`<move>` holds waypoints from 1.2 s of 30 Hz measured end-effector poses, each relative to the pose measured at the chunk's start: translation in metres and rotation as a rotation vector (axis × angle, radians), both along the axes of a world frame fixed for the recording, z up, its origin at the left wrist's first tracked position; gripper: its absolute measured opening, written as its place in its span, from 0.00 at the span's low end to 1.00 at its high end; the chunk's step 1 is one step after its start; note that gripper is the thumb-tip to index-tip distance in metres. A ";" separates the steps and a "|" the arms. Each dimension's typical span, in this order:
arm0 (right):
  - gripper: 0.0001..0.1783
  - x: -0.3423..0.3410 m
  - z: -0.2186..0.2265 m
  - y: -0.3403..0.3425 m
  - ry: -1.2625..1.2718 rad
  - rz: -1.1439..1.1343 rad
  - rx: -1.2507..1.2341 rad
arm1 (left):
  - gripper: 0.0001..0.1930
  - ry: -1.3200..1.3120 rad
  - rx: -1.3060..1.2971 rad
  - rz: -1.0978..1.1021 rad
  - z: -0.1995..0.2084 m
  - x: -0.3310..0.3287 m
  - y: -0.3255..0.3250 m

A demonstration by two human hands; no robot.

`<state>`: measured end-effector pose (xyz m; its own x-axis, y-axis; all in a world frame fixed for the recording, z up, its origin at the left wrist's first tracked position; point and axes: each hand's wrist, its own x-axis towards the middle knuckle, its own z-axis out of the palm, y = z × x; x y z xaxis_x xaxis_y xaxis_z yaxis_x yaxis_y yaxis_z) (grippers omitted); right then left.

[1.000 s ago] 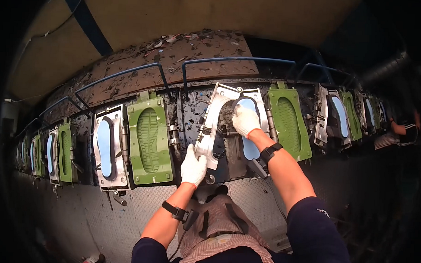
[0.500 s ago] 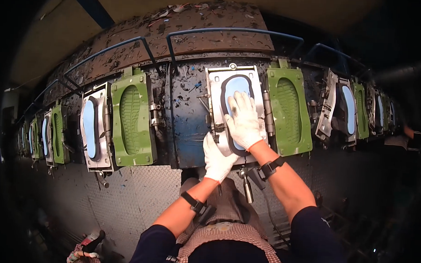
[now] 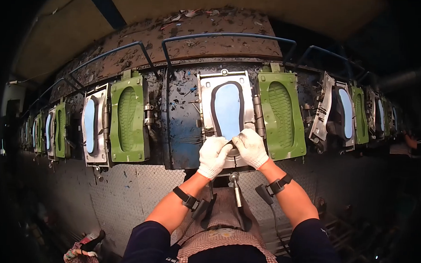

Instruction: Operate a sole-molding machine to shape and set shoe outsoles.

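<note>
A shoe sole (image 3: 229, 109), light blue on top with a black rim, lies in the silver metal half of a hinged mould (image 3: 207, 87) in front of me. Both my hands wear white gloves and meet at the sole's near end. My left hand (image 3: 214, 155) pinches its edge from the left, thumb and fingers pressed together. Close beside it, my right hand (image 3: 250, 148) grips the same end from the right. The fingers hide that end. To the right, hinged to the metal half, is a green mould half (image 3: 281, 113) with a treaded sole-shaped hollow.
More opened moulds line the bench, including a green half (image 3: 128, 119) and a silver half with a blue sole (image 3: 90, 125) at left. A handle (image 3: 236, 190) juts toward me. Blue rails (image 3: 230, 35) run behind. Another person (image 3: 81, 254) is at lower left.
My right hand has come off the sole's middle, down to its near end. My left hand has joined it there, and both now pinch the edge. The view has shifted slightly.
</note>
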<state>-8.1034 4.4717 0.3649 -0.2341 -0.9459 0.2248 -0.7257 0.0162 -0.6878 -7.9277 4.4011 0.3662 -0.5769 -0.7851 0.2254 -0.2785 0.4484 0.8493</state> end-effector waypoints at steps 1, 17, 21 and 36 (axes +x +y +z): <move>0.12 0.003 0.000 0.001 0.010 0.014 -0.005 | 0.08 -0.012 -0.025 -0.021 0.000 0.002 -0.001; 0.18 -0.014 0.027 -0.165 0.434 -0.142 0.340 | 0.25 -0.129 -0.340 -0.417 0.013 0.004 -0.015; 0.23 -0.029 0.019 -0.131 0.194 -0.227 0.144 | 0.18 -0.103 -0.456 -0.593 0.012 -0.014 -0.034; 0.16 0.023 0.074 0.051 -0.090 0.545 1.316 | 0.39 -0.360 -0.315 -1.138 0.023 -0.044 -0.084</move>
